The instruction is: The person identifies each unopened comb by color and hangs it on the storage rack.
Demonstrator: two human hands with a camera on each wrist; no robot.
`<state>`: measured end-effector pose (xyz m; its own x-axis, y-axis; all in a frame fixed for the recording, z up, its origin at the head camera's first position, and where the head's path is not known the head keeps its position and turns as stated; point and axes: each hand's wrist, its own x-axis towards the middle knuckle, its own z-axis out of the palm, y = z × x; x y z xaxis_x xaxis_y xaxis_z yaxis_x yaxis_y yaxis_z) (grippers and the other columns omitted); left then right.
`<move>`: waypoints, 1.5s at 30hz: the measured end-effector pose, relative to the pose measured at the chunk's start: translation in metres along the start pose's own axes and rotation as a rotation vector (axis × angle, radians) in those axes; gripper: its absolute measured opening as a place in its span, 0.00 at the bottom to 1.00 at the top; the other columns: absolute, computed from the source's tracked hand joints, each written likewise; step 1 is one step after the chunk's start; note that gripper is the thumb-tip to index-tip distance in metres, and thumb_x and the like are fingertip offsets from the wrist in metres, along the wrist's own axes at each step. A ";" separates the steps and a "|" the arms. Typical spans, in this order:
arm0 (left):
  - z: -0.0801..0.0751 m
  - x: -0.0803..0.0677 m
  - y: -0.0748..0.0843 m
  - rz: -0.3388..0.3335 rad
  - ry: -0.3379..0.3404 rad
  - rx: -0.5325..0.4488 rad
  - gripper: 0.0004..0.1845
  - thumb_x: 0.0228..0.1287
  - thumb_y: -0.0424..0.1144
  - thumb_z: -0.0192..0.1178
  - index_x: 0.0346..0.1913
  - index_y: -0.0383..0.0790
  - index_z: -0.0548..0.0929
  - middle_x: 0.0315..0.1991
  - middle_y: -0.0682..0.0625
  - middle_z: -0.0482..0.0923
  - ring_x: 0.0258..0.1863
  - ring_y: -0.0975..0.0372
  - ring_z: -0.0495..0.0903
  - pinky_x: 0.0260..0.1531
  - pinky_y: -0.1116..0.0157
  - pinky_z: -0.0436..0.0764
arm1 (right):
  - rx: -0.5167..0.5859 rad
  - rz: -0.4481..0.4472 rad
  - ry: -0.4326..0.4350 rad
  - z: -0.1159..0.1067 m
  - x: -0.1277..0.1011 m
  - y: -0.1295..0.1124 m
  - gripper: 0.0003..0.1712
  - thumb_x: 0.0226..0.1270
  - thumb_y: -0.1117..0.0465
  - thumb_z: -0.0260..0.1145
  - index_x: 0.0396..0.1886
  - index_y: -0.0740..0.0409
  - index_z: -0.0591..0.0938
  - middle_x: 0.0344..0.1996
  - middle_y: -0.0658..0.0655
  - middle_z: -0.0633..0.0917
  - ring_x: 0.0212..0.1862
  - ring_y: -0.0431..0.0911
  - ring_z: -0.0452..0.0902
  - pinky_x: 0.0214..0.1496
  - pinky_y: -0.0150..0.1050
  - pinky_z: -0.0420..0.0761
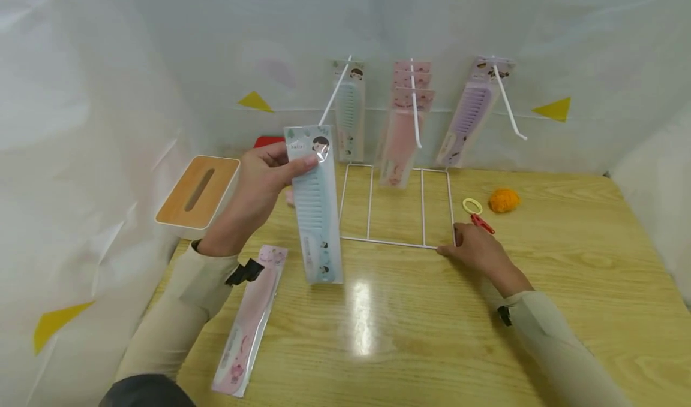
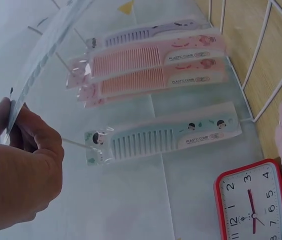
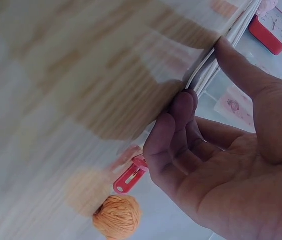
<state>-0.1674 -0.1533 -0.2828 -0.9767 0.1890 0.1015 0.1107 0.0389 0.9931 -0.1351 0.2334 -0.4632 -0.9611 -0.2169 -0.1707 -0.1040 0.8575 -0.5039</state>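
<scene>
Head view: set high, looking forward and down across the light wooden table point(image 1: 410, 335) toward the white sheeted back wall; widest framing, taking in both sleeves, the white wire display rack point(image 1: 396, 206) and its hanging packaged combs.

Left wrist view: very close, rolled sideways, facing the back wall past the left hand point(image 2: 16, 170); shares with the head view the hanging combs, the rack and the red square alarm clock point(image 2: 253, 200).

Right wrist view: closest, also rolled, tabletop blurred; looks past the right hand point(image 3: 230, 160), apparently along the rack's base wire. Shares the orange yarn ball point(image 3: 117, 217), red plastic clip point(image 3: 130, 176) and clock.
</scene>
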 end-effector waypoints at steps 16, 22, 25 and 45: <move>0.007 0.029 -0.021 0.017 0.002 -0.077 0.15 0.60 0.32 0.70 0.49 0.29 0.85 0.36 0.48 0.87 0.31 0.61 0.85 0.35 0.65 0.85 | -0.002 -0.005 0.011 -0.001 0.000 -0.001 0.23 0.60 0.51 0.74 0.24 0.58 0.70 0.17 0.52 0.70 0.22 0.45 0.65 0.24 0.38 0.63; 0.012 0.072 -0.034 -0.008 0.077 -0.053 0.16 0.60 0.38 0.73 0.47 0.33 0.86 0.39 0.48 0.87 0.36 0.62 0.84 0.41 0.66 0.83 | -0.006 -0.011 0.021 -0.003 0.000 -0.003 0.23 0.60 0.51 0.74 0.24 0.59 0.70 0.17 0.52 0.70 0.22 0.45 0.65 0.24 0.38 0.63; 0.014 0.098 -0.039 0.002 0.096 -0.015 0.16 0.58 0.42 0.74 0.45 0.37 0.87 0.38 0.50 0.87 0.36 0.63 0.80 0.40 0.67 0.79 | -0.005 -0.007 0.019 -0.003 -0.001 -0.003 0.23 0.60 0.51 0.75 0.24 0.59 0.71 0.17 0.51 0.70 0.22 0.45 0.65 0.24 0.38 0.63; 0.009 0.136 -0.050 0.025 0.051 0.029 0.29 0.57 0.42 0.75 0.63 0.45 0.80 0.57 0.49 0.81 0.57 0.59 0.76 0.59 0.62 0.75 | 0.007 0.000 0.029 -0.001 -0.004 -0.005 0.23 0.61 0.51 0.74 0.25 0.59 0.71 0.17 0.52 0.70 0.22 0.45 0.65 0.23 0.38 0.62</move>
<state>-0.3038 -0.1209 -0.3197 -0.9816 0.1400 0.1297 0.1397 0.0637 0.9881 -0.1312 0.2304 -0.4596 -0.9681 -0.2031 -0.1467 -0.1019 0.8540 -0.5101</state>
